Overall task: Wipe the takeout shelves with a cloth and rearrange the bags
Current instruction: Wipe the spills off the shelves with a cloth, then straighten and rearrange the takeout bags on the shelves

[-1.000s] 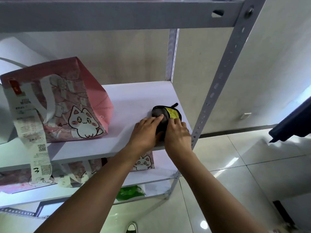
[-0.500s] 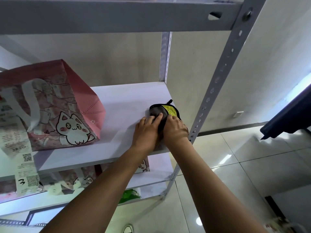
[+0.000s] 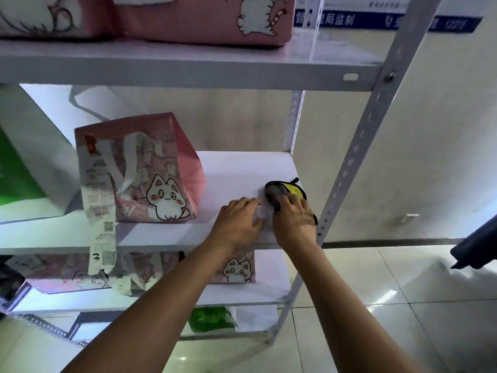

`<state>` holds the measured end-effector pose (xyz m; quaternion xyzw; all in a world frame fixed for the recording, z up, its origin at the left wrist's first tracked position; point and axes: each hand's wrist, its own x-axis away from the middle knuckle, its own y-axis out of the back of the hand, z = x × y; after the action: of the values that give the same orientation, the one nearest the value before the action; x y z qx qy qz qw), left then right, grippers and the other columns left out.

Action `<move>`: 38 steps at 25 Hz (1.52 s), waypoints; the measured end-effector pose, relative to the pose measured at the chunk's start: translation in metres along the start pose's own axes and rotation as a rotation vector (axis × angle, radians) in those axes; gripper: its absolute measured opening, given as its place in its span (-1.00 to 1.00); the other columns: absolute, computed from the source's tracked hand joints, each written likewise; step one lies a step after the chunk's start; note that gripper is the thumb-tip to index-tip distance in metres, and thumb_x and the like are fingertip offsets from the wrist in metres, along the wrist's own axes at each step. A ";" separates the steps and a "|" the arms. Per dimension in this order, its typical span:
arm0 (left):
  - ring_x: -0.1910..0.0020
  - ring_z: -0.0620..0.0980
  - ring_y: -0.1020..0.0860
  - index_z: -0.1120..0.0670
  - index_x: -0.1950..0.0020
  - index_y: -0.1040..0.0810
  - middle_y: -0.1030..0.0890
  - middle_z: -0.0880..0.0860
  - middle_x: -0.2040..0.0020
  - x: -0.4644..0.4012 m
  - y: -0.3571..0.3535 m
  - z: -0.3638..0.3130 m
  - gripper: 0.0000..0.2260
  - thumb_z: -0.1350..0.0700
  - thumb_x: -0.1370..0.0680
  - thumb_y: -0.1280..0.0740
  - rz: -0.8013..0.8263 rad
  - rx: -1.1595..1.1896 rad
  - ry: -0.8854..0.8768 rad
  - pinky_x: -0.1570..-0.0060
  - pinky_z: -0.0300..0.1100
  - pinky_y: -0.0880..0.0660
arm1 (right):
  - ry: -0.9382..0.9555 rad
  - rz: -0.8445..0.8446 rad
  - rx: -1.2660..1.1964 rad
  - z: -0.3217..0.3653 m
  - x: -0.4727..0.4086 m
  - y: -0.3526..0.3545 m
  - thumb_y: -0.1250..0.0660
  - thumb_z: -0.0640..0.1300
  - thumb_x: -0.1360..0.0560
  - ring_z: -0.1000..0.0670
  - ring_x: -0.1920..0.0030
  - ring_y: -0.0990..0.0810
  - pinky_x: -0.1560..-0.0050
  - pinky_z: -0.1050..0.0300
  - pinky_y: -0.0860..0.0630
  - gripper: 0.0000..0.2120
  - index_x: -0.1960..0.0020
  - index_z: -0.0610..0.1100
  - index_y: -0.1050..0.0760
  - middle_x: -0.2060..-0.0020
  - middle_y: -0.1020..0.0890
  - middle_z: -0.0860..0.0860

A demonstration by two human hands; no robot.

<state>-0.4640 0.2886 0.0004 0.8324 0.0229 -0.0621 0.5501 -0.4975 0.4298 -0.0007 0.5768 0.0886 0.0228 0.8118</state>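
Observation:
A folded grey and yellow cloth [image 3: 285, 191] with a black edge lies at the right end of the white middle shelf [image 3: 242, 168]. My right hand [image 3: 294, 220] presses down on the near part of the cloth. Just left of it, my left hand [image 3: 238, 220] lies flat on the shelf, fingertips at the cloth's edge. A pink takeout bag [image 3: 150, 170] with a white cat print and a long receipt stands upright on the same shelf, left of my hands.
A grey perforated upright [image 3: 357, 146] rises just right of my right hand. More pink cat bags [image 3: 199, 20] sit on the shelf above and on the shelf below [image 3: 236, 267]. Green bags show at far left [image 3: 13, 170] and bottom [image 3: 211, 317]. Tiled floor lies right.
The view has tilted up, bringing the upper shelf and its bags into sight. My left hand has slid slightly left off the cloth; my right hand stays on it.

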 end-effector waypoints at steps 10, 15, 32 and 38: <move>-0.37 0.05 -0.37 -0.03 -0.41 -0.40 -0.45 -0.03 -0.39 0.080 0.082 0.022 -0.64 -0.05 -0.62 -0.21 -0.126 -0.051 0.095 -0.35 0.02 -0.32 | 0.213 -0.082 -0.228 0.073 0.037 0.030 -0.22 -0.06 -0.60 -0.16 -0.30 -0.47 -0.30 -0.08 -0.43 -0.63 -0.40 0.00 -0.43 -0.31 -0.54 -0.08; -0.32 0.06 -0.39 -0.02 -0.38 -0.44 -0.47 -0.01 -0.36 0.119 0.119 0.036 -0.66 -0.03 -0.61 -0.23 -0.184 -0.046 0.126 -0.27 -0.04 -0.34 | 0.301 -0.087 -0.310 0.111 0.057 0.047 -0.22 -0.04 -0.61 -0.14 -0.25 -0.51 -0.21 -0.10 -0.51 -0.65 -0.38 0.01 -0.43 -0.28 -0.53 -0.07; -0.28 -0.01 -0.39 -0.05 -0.32 -0.47 -0.48 -0.06 -0.31 0.302 0.256 0.142 -0.72 -0.05 -0.62 -0.22 -0.303 -0.065 0.123 -0.28 -0.08 -0.36 | 0.397 -0.139 -0.484 0.292 0.179 0.064 -0.28 -0.12 -0.59 -0.04 0.01 -0.59 0.05 0.09 -0.50 -0.78 -0.20 -0.05 -0.57 -0.12 -0.67 -0.04; -0.26 -0.03 -0.38 -0.06 -0.32 -0.47 -0.49 -0.07 -0.28 0.363 0.293 0.178 -0.72 -0.05 -0.63 -0.21 -0.321 -0.068 0.103 -0.26 -0.08 -0.37 | 0.404 -0.139 -0.487 0.345 0.232 0.058 -0.30 -0.09 -0.59 0.00 -0.06 -0.57 -0.13 0.05 -0.53 -0.74 -0.27 -0.02 -0.53 -0.14 -0.60 -0.02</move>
<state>-0.0869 -0.0011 0.1519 0.8011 0.1856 -0.1058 0.5591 -0.2067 0.1593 0.1364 0.3421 0.2789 0.1018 0.8915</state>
